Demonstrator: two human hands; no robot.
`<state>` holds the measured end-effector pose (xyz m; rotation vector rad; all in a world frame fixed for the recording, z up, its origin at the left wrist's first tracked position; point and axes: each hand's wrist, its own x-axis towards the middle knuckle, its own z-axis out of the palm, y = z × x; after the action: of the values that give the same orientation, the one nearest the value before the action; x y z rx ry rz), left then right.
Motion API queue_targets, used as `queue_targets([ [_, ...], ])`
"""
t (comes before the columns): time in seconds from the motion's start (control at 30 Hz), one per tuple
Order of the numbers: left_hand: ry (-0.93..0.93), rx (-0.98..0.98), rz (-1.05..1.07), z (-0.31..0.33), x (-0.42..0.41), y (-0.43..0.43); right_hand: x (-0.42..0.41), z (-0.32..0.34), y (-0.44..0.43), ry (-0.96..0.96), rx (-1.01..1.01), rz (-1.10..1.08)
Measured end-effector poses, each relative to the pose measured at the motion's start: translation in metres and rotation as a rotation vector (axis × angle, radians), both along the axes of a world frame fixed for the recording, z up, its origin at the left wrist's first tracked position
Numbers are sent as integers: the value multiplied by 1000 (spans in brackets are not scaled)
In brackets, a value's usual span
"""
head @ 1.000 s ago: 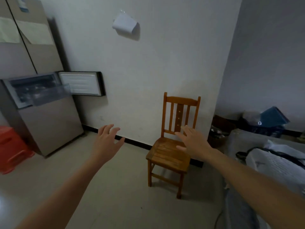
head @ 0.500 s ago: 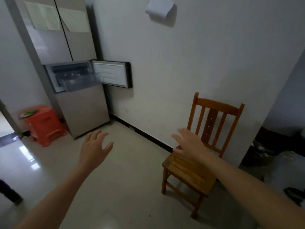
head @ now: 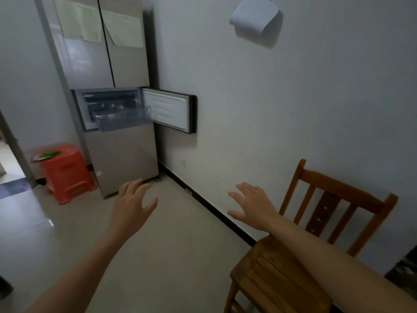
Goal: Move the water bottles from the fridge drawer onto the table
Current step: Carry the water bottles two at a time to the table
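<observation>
Both empty: left hand [head: 132, 205], right hand [head: 255, 206] spread; fridge drawer [head: 123, 118] well beyond.

The fridge [head: 121, 154] has a beige front that looks like brushed metal, smooth with a soft sheen. Its drawer [head: 123, 119] is of clear plastic, shiny along the edges, and the inner side of the small door [head: 165, 108] is smooth white plastic inside a dark frame. The sheets [head: 77, 21] on the upper doors look like thin pale paper, matt. The stool [head: 67, 175] is of orange plastic, a little glossy. The chair [head: 277, 274] is of brown wood, varnished. The floor [head: 180, 245] is pale, polished and reflects light; the wall [head: 293, 109] is white and matt
</observation>
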<state>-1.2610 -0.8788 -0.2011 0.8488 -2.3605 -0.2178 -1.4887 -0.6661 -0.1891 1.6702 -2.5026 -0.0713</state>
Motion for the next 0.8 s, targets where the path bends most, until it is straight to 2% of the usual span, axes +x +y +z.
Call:
queue_targets([
  [0.2, -32, 3, 71, -14, -52, -45, -76, -16, -63, -89, -55, 48],
  [0.5, -19, -49, 245, 20, -138, -113, -191, -4, -178, -37, -149, 204],
  [0.57, -19, -56, 280, 25, -147, -125, -208, -2, -203, 6, -162, 246],
  [0.8, -49, -68, 392, 18, -152, -174, -236, -6, -294, -71, -178, 402],
])
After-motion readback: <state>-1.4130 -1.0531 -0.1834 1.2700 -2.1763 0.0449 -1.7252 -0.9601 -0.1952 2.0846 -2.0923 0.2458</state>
